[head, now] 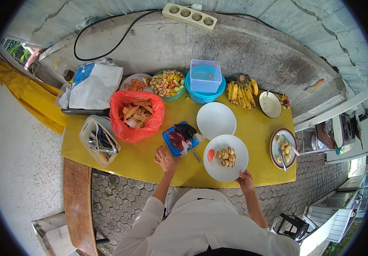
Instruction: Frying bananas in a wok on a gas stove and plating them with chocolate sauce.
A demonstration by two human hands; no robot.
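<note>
My right hand (pixel 246 181) grips the lower right rim of a white plate (pixel 214 169). On that plate lie banana slices (pixel 226 157) with dark brown sauce lines and a red fruit slice (pixel 210 156). Just beyond it, a second white plate (pixel 216 121) is bare, and the rims appear to meet or overlap. My left hand (pixel 167 160) has its fingers apart over the table, beside the near left edge of a blue tray (pixel 172 149). That tray holds a bag of dark red sauce (pixel 176 140) and a black piping bag (pixel 185 130). A metal utensil handle (pixel 196 156) sticks out from it.
A red bag of peels (pixel 137 116) and a utensil basket (pixel 99 140) stand left. Behind are a bowl of diced fruit (pixel 168 84), stacked blue containers (pixel 205 80) and bananas (pixel 242 92). To the right, a brown-rimmed plate (pixel 275 150) holds peeled pieces and knives.
</note>
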